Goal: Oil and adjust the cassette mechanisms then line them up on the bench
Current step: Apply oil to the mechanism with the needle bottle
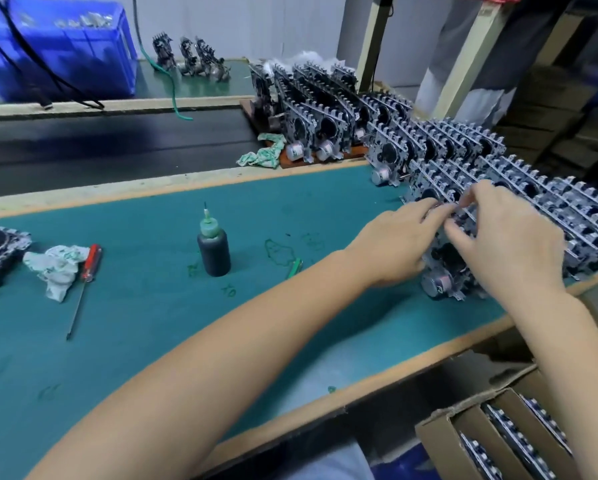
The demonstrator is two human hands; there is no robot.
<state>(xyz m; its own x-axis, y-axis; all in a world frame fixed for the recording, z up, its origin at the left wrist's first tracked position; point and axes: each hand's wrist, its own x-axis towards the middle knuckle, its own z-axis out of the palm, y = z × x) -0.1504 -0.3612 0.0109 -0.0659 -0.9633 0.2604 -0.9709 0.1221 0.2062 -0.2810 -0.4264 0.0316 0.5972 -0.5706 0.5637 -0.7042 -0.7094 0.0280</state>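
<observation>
Between the fingers of both hands stands an upright grey metal cassette mechanism (444, 268) with a round silver motor, at the near end of the long row of mechanisms (533, 202). Left hand (392, 247) and right hand (508, 237) curl round its top edge. Left of the fingers, apart, stands a dark oil bottle (213, 249) with a green nozzle.

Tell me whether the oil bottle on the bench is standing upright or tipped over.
Upright. The oil bottle stands on its base on the green bench mat, nozzle pointing straight up, untouched by either hand.
</observation>
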